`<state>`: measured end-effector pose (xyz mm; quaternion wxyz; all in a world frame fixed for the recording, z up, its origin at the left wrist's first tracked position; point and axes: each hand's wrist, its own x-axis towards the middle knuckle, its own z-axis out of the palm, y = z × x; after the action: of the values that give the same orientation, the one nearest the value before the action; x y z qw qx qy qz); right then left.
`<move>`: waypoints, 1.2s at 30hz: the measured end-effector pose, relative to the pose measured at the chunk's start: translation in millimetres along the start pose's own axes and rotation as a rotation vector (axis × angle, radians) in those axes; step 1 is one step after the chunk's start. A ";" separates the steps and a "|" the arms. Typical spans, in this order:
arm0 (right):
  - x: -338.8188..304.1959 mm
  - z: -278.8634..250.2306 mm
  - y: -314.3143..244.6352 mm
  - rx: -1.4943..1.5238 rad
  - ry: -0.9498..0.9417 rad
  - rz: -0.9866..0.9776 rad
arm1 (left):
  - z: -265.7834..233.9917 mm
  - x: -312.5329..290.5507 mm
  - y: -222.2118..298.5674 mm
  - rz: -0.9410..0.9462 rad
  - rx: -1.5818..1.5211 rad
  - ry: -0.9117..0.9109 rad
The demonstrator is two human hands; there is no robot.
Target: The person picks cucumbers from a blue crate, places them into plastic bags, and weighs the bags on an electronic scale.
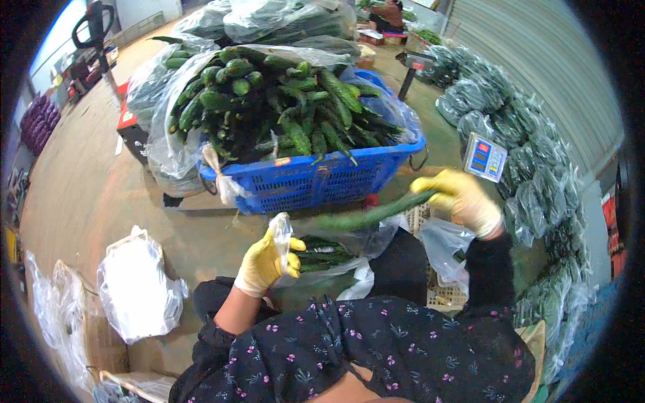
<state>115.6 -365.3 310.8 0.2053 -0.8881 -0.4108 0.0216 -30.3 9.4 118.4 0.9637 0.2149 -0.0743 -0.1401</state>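
Note:
My right hand (460, 198), in a yellow glove, is closed round one end of a long green cucumber (376, 215). The cucumber lies nearly level, its far end smeared by motion above an open bag. My left hand (269, 258), gloved too, pinches the edge of this clear plastic bag (366, 269) at my lap. Several dark green cucumbers (322, 254) are inside the bag, next to my left fingers. Ahead of me stands a blue plastic basket (322, 185), heaped with cucumbers (235, 101) in a clear liner.
A digital scale's display (485, 158) stands at the right, before rows of bagged cucumbers (537, 168) along the shutter. A beige crate (447, 295) sits by my right arm. At the left lies a stack of clear bags (134, 285). A person (388, 15) sits far back.

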 end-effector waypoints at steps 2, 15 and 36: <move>20.3 52.7 -9.8 -0.044 -0.165 -0.045 | -1.8 -1.2 -0.5 0.008 0.004 0.010; 226.6 77.8 36.1 0.442 0.174 0.130 | -8.5 10.6 6.6 -0.009 -0.030 -0.019; 301.3 128.6 56.0 1.743 0.481 0.228 | -32.1 8.6 21.0 -0.012 0.021 -0.052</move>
<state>328.6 -130.6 211.1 0.8806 -0.4342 -0.1045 0.1587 -10.6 37.7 99.4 0.9583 0.2215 -0.0996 -0.1509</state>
